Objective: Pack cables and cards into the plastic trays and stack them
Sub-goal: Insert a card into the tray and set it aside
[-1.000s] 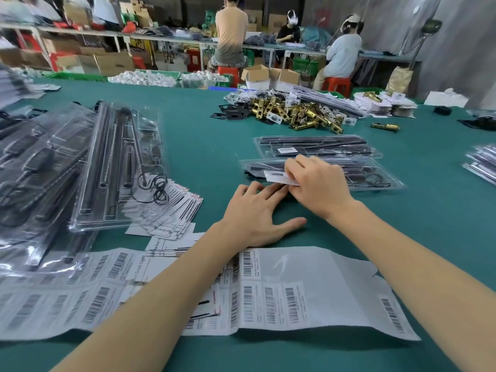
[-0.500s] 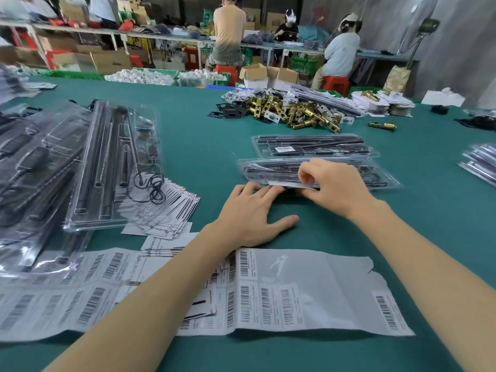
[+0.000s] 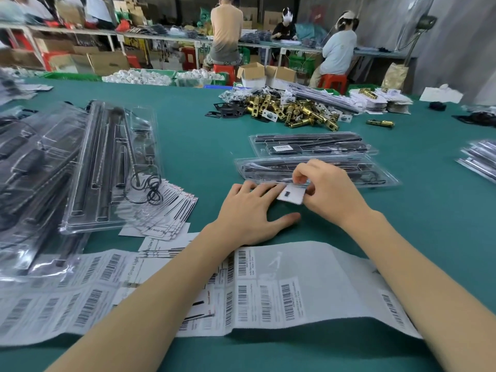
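Left hand [image 3: 248, 213]: fingers spread flat on table [image 3: 204, 157].
Right hand [image 3: 331, 193]: fingers pinching white card [image 3: 291, 195] beside tray [image 3: 381, 174].

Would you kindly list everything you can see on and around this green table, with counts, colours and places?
Clear plastic trays holding black parts: two, centre, just beyond the hands.
Stacked clear plastic trays: one pile, left side.
Small white card: one, pinched at the near tray's edge.
Fanned white cards: one bunch, beside the left pile.
White barcode label sheets: several, near edge, under the forearms.
Brass latch parts: one heap, far centre.
Green table: one.
People: three seated at the far bench.
Left hand: flat on the table.
Right hand: pinching the card.
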